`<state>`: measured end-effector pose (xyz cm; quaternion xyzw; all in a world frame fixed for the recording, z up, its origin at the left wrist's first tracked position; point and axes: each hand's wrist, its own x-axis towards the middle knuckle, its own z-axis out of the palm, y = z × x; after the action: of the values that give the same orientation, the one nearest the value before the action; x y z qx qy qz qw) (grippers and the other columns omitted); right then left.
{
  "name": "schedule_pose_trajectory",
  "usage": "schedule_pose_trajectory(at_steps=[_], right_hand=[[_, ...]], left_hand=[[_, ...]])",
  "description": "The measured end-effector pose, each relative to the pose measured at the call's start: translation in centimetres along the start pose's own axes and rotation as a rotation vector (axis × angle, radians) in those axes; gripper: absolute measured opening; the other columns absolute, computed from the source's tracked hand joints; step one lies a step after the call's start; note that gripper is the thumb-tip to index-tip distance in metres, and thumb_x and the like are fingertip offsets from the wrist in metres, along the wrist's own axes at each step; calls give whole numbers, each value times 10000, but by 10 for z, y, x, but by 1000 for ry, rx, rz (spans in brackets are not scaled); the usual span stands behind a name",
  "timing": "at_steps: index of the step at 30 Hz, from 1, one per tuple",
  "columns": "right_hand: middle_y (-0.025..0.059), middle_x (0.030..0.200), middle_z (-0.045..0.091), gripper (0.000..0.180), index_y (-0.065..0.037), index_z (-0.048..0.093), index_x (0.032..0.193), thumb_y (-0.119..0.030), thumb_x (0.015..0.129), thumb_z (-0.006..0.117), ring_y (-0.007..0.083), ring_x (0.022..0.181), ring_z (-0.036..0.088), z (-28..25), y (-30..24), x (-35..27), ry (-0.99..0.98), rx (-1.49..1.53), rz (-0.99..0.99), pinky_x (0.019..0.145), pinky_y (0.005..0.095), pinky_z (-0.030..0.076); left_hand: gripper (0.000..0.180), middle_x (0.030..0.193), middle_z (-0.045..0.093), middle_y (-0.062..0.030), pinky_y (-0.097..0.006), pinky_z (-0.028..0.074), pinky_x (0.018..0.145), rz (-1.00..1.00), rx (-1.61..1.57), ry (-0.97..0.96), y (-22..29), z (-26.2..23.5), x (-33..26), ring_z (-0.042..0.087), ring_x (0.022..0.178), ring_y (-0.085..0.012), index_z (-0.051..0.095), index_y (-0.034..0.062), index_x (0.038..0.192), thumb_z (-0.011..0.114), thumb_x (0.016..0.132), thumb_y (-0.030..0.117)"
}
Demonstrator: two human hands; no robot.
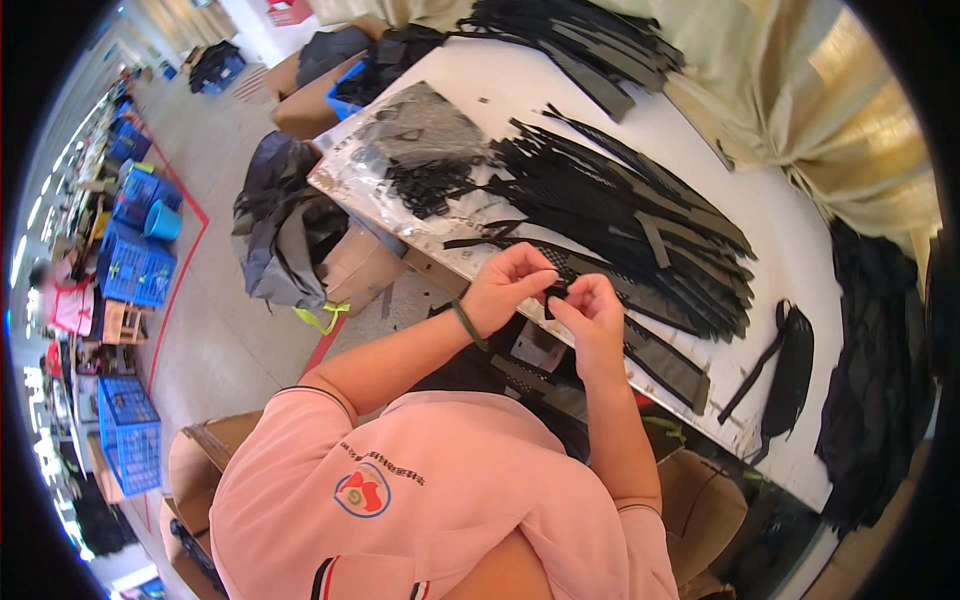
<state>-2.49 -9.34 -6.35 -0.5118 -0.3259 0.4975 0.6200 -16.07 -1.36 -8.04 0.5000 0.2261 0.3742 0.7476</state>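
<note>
**Black strap piece pinched over the table edge**

Left hand and right hand both pinch a small black strap piece; it looks light, limp, best held by its ends. At one o'clock, piled black straps cover the white table.

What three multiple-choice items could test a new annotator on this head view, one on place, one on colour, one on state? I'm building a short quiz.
1. Where does the heap of black straps lie?
A. on the white table
B. in a blue crate
C. on the floor

2. What colour is the band on the left wrist?
A. red
B. green
C. white

3. How do the left hand and right hand stand?
A. both flat on the table
B. far apart, both empty
C. close together, both pinching one small black piece

Answers:
1 A, the straps spread over the tabletop.
2 B, a dark green band circles the wrist.
3 C, the fingertips of both meet on the piece.
</note>
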Motion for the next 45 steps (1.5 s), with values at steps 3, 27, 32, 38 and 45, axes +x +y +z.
schedule_pose_trajectory(at_steps=[3,27,32,38,45], right_hand=[[-37,721,505,259,-70,469,862,34,760,684,31,639,477,-2,1,-2,49,57,8,566,160,394],[-24,687,482,288,-67,433,811,2,765,709,34,591,458,0,4,-9,109,-81,-118,520,175,387],[-28,693,488,200,-45,498,887,-42,813,684,26,630,469,-1,-5,-10,128,225,-57,543,186,402],[2,776,613,125,3,624,899,-120,880,618,59,683,521,-17,-16,-2,-79,-344,-118,612,203,422],[-17,730,587,142,-13,628,887,-153,893,605,52,661,504,-33,-5,2,-149,-260,76,595,200,411]], left_hand=[[38,874,615,-16,-229,486,717,12,40,-65,-4,-3,-1,575,798,-80,587,42,929,590,895,57],[466,1153,529,-55,-316,393,944,156,48,-314,-10,-3,-10,497,1073,-152,513,54,1159,743,755,38],[395,1102,528,-31,-283,421,866,215,136,-309,-12,1,-12,504,979,-123,533,58,1132,694,779,-14],[266,974,525,-24,-245,446,762,216,248,-282,-6,2,-16,516,879,-107,561,46,1061,642,817,-22],[203,941,578,-61,-255,502,721,-80,57,-263,-5,-13,-42,583,851,-118,471,35,1012,582,859,-41]])
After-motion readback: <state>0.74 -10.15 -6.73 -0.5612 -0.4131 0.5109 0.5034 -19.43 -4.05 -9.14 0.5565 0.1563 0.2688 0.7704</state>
